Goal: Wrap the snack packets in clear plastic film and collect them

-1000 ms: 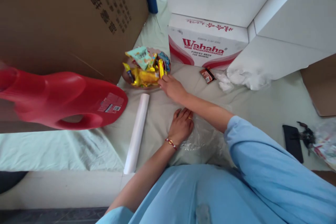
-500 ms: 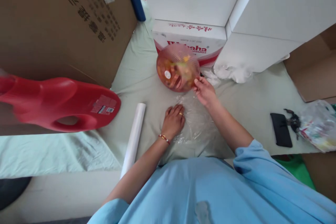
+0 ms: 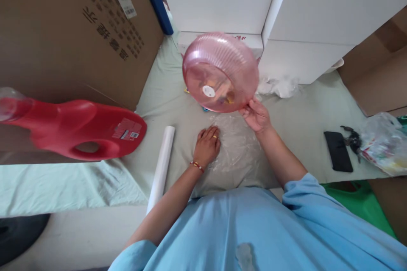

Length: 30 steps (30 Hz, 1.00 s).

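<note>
Pink translucent ribbed plastic bowl (image 3: 220, 72) held tilted, its rim pinched in right hand (image 3: 257, 115) fingers; left hand (image 3: 206, 146) fingers lie flat on clear plastic film (image 3: 243, 154) beneath them.

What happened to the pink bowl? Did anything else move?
The right hand took hold of the pink bowl by its rim, lifted it off the cloth and tipped it up, so its underside now faces the camera. The left hand stayed flat on the clear plastic sheet. The white roll, red jug and black phone stayed put.
</note>
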### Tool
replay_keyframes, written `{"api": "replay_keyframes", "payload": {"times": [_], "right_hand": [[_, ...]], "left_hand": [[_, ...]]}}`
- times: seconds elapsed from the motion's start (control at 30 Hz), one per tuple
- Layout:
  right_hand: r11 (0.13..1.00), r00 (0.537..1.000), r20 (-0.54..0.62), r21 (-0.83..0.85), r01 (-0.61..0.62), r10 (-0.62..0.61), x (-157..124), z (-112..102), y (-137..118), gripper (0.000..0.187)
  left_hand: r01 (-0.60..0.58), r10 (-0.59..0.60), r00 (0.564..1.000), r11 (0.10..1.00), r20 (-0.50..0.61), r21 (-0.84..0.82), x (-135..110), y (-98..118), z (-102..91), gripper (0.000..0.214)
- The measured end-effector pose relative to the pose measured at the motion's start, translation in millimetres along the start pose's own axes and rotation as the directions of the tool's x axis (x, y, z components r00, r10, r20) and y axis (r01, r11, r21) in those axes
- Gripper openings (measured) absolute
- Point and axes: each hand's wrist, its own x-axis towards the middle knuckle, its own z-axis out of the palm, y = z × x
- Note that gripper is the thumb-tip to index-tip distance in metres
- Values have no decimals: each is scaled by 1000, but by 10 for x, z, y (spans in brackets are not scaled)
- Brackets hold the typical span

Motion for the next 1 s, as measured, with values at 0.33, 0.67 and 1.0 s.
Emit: {"api": "replay_keyframes", "payload": {"times": [0.33, 0.67, 1.0], "right_hand": [[615, 631, -243, -628, 477, -737, -1191, -1185, -1477, 22], [-304, 576, 82, -904, -301, -813, -932, -2258, -1667, 13], [-343, 738, 141, -930, -130, -660, -653, -2368, -1047, 22]], "left_hand": [[-3, 3, 1000, 1000, -9, -28, 6, -39, 14, 46], [-11, 10, 999, 999, -34, -32, -1, -19, 18, 45], [-1, 0, 999, 999, -42, -32, -10, -25, 23, 44]]}}
